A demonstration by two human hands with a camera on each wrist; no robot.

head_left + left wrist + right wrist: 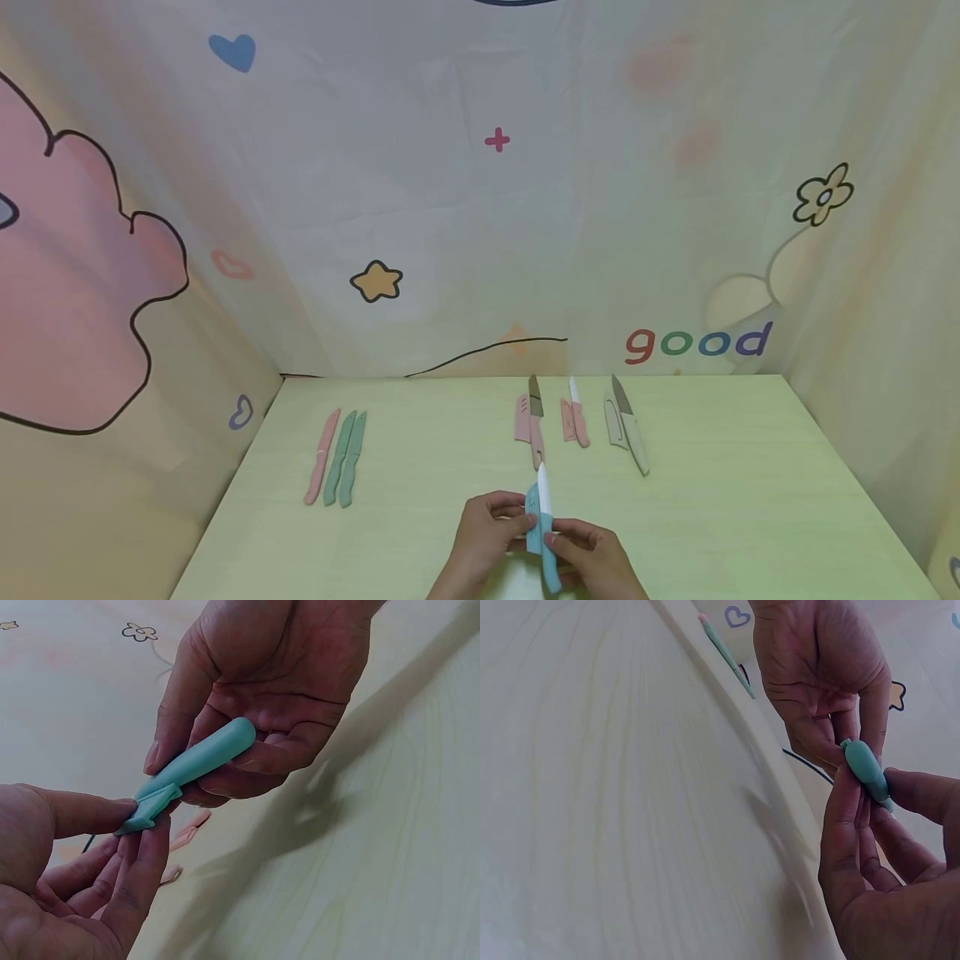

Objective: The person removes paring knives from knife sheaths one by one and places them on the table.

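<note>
My right hand (pixel 597 557) pinches the turquoise handle of a small knife (pixel 547 517), its white blade pointing away from me above the table. Just left of the blade, my left hand (pixel 489 533) holds a turquoise blade sheath (pixel 532 517) between thumb and fingers. In the head view, knife and sheath lie side by side, the blade outside the sheath. The left wrist view shows the knife handle (pixel 210 756) against the right fingers and the sheath (pixel 150 808) in the left fingertips. From the right wrist the handle's butt (pixel 864 761) hides most of the sheath.
On the left of the table (pixel 247 550) lie a pink knife (pixel 322 457) and two green knives (pixel 347 458). Toward the back stand out a pink knife with grey blade (pixel 536 425), a small pink knife (pixel 577 412) and a grey-green knife (pixel 632 427), each beside its sheath.
</note>
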